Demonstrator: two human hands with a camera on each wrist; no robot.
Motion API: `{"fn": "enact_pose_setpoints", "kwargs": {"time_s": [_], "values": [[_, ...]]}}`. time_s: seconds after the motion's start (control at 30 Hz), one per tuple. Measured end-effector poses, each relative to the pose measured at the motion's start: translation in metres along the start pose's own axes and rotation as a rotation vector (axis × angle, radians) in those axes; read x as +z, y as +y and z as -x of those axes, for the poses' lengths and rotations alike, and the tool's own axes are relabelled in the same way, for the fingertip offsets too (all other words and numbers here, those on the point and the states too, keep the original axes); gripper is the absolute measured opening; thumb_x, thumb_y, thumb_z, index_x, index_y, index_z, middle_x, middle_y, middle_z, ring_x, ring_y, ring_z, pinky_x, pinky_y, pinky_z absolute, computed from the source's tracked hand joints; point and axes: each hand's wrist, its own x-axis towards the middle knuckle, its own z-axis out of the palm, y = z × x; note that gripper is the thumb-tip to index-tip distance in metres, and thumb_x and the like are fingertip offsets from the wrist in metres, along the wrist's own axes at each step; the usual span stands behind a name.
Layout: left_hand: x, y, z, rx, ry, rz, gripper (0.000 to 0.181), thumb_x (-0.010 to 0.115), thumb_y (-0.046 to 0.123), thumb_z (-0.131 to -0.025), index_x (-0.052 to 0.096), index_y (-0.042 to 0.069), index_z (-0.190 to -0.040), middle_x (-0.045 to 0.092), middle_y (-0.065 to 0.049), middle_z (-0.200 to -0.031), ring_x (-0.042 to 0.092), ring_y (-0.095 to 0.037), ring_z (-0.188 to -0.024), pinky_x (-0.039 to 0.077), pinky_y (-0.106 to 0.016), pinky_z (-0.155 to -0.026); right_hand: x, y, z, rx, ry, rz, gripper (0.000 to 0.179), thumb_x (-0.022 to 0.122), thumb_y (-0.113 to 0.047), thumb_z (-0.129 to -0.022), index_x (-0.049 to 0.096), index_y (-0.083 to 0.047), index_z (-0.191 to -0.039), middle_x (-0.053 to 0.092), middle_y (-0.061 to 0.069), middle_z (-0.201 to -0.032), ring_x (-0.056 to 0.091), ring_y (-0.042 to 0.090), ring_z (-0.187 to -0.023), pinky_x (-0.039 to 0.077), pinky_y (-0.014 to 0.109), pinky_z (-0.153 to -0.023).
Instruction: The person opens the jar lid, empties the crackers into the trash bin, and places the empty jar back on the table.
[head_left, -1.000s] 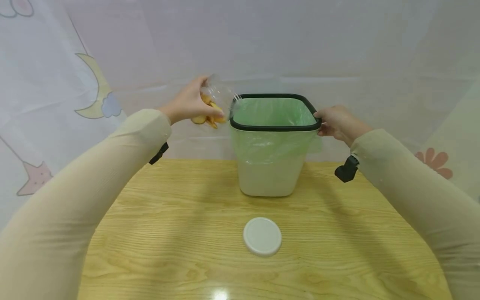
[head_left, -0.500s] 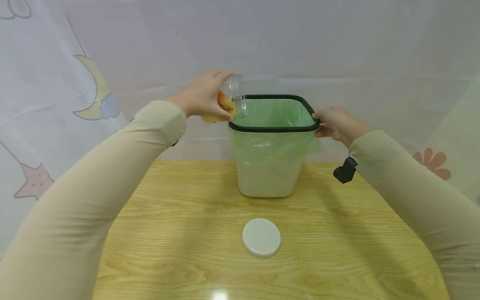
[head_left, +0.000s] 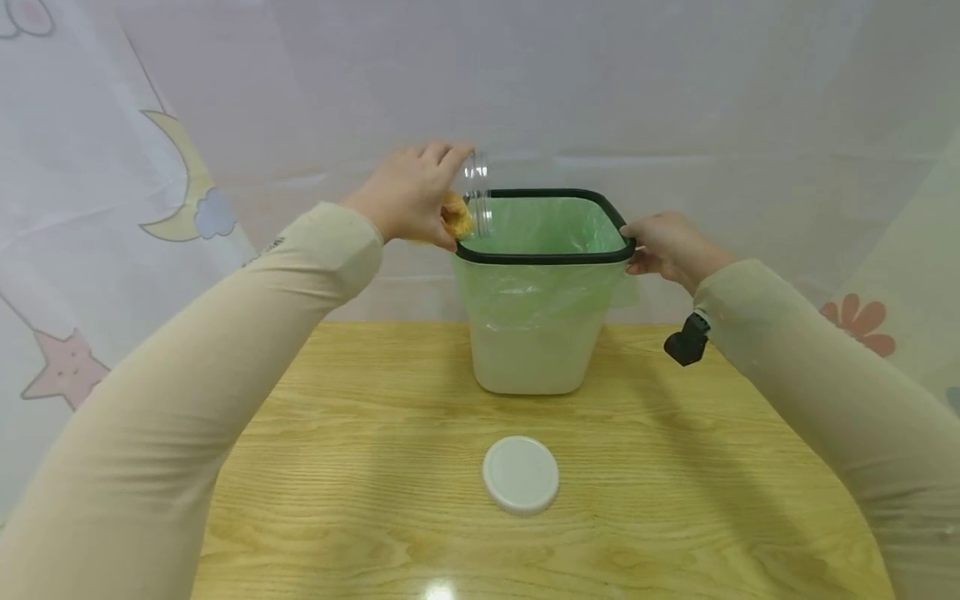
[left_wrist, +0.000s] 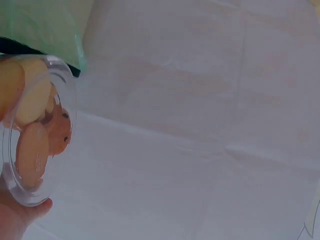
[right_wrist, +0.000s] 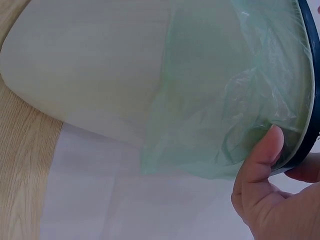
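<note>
My left hand [head_left: 416,192] grips a clear plastic jar [head_left: 481,193], tipped on its side with its mouth over the left rim of a white trash bin [head_left: 528,350]. Yellow-orange pieces [left_wrist: 32,152], perhaps food, show through the jar's base in the left wrist view; their exact kind is unclear. A translucent green bag [head_left: 551,225] lines the bin and hangs over its outside, under a black rim [head_left: 547,259]. At the right rim, my right hand [head_left: 671,247] pinches the edge and the bag. In the right wrist view, the thumb and fingers [right_wrist: 270,145] lie on either side of that rim.
A round white lid [head_left: 521,474] lies flat on the wooden table [head_left: 360,467], in front of the bin. Behind the table hangs a pale sheet [head_left: 337,83] printed with a moon, a star and a flower.
My left hand has moved right with the jar, turning it so its mouth comes over the bin's left rim. The right hand keeps its grip on the rim.
</note>
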Motion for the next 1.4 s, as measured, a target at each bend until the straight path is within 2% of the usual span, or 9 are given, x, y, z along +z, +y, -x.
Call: {"fn": "enact_pose_setpoints", "kwargs": {"time_s": [0.13,0.33,0.43,0.53,0.67,0.87,1.0,1.3,1.4], "values": [[0.004,-0.001,0.000,0.022,0.041,-0.013,0.116,0.085,0.041,-0.069,0.014,0.002,-0.153,0.033,-0.026,-0.145,0.034,-0.044,-0.132,0.027,-0.058,-0.108,-0.002,-0.001,-0.001,0.051,-0.007,-0.066,0.063,0.046,-0.014,-0.101,0.013,0.002,-0.152,0.037,0.007,-0.097,0.049,0.010,-0.055,0.048,0.022,-0.051],[0.005,-0.004,0.001,0.033,0.059,-0.010,0.115,0.085,0.040,-0.070,0.015,0.000,-0.152,0.033,-0.027,-0.145,0.034,-0.044,-0.133,0.025,-0.054,-0.110,-0.009,-0.004,-0.008,0.135,-0.083,-0.270,0.048,0.048,-0.010,-0.100,0.024,-0.009,-0.142,0.043,0.000,-0.064,0.044,0.013,-0.056,0.041,0.026,-0.049],[0.005,-0.003,0.001,0.034,0.048,-0.026,0.115,0.085,0.039,-0.070,0.015,0.000,-0.152,0.032,-0.027,-0.146,0.033,-0.044,-0.133,0.025,-0.055,-0.110,-0.013,-0.004,-0.013,0.160,-0.127,-0.323,0.030,0.048,-0.009,-0.100,0.034,-0.011,-0.126,0.043,0.000,-0.063,0.043,0.013,-0.057,0.041,0.025,-0.050],[0.005,-0.002,-0.001,0.040,0.037,-0.055,0.114,0.084,0.039,-0.071,0.015,0.000,-0.152,0.032,-0.026,-0.146,0.033,-0.043,-0.133,0.026,-0.055,-0.110,-0.016,-0.002,-0.018,0.192,-0.155,-0.361,0.020,0.048,-0.008,-0.100,0.033,-0.012,-0.112,0.043,0.001,-0.068,0.042,0.013,-0.057,0.042,0.024,-0.051],[0.006,-0.001,-0.004,0.052,0.040,-0.086,0.112,0.084,0.039,-0.071,0.016,0.000,-0.152,0.033,-0.026,-0.145,0.034,-0.042,-0.132,0.028,-0.054,-0.109,-0.020,-0.001,-0.022,0.220,-0.170,-0.404,0.021,0.048,-0.007,-0.100,0.032,-0.013,-0.112,0.044,0.003,-0.074,0.044,0.013,-0.057,0.043,0.024,-0.051],[0.008,-0.004,-0.004,0.119,0.096,-0.197,0.104,0.081,0.038,-0.073,0.022,-0.001,-0.150,0.037,-0.026,-0.141,0.038,-0.044,-0.128,0.033,-0.055,-0.104,-0.019,-0.001,-0.026,0.212,-0.193,-0.436,0.004,0.046,-0.004,-0.100,0.042,-0.004,-0.101,0.048,0.005,-0.074,0.050,0.014,-0.060,0.047,0.025,-0.054],[0.012,-0.009,0.000,0.154,0.137,-0.278,0.100,0.078,0.040,-0.075,0.025,-0.001,-0.148,0.039,-0.027,-0.139,0.040,-0.044,-0.124,0.036,-0.056,-0.101,-0.014,-0.001,-0.027,0.206,-0.204,-0.447,0.007,0.045,-0.004,-0.100,0.042,-0.005,-0.106,0.048,0.005,-0.078,0.049,0.015,-0.063,0.046,0.026,-0.056],[0.014,-0.014,0.002,0.135,0.143,-0.297,0.105,0.081,0.041,-0.075,0.021,0.000,-0.151,0.034,-0.027,-0.144,0.035,-0.044,-0.128,0.031,-0.057,-0.106,-0.011,-0.002,-0.029,0.202,-0.211,-0.435,0.031,0.044,-0.007,-0.101,0.033,-0.007,-0.130,0.046,0.006,-0.088,0.049,0.014,-0.064,0.047,0.026,-0.055],[0.014,-0.014,0.002,0.139,0.153,-0.321,0.104,0.080,0.041,-0.076,0.021,0.001,-0.151,0.033,-0.026,-0.144,0.035,-0.045,-0.128,0.031,-0.058,-0.105,-0.011,-0.002,-0.029,0.203,-0.216,-0.424,0.031,0.044,-0.008,-0.102,0.033,-0.008,-0.131,0.047,0.006,-0.085,0.049,0.014,-0.062,0.047,0.025,-0.053]]}}
